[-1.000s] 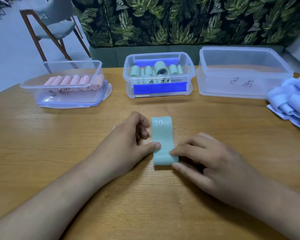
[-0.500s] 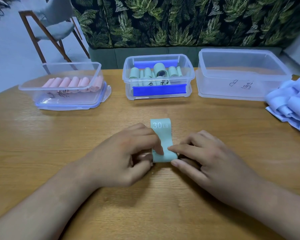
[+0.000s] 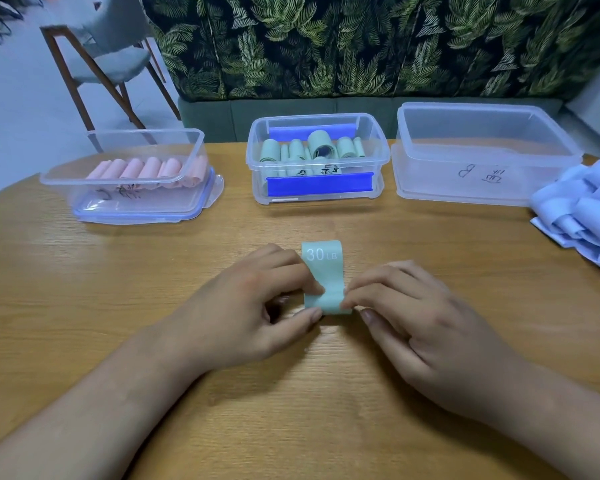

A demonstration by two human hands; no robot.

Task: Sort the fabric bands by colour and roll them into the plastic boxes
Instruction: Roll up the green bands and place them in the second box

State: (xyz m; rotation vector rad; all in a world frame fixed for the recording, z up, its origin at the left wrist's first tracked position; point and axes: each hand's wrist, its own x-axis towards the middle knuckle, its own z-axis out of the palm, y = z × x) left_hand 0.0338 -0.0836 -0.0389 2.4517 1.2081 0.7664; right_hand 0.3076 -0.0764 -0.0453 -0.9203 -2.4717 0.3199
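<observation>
A mint-green fabric band (image 3: 321,271) marked 30 LB lies on the wooden table (image 3: 153,271), its long axis running straight away from the person. Both hands pinch its near end: the left grip (image 3: 243,306) holds the left edge and the right grip (image 3: 420,323) the right (the first turn looks barely begun). The free end points toward the middle box (image 3: 319,184) of green rolls, well beyond. Rolling would probably run forward along that axis.

Three plastic boxes (image 3: 146,133) (image 3: 317,116) (image 3: 430,183), two hands (image 3: 243,317) (image 3: 426,327), one held green band (image 3: 324,271), one blue-band heap (image 3: 582,209), one chair (image 3: 108,60).
</observation>
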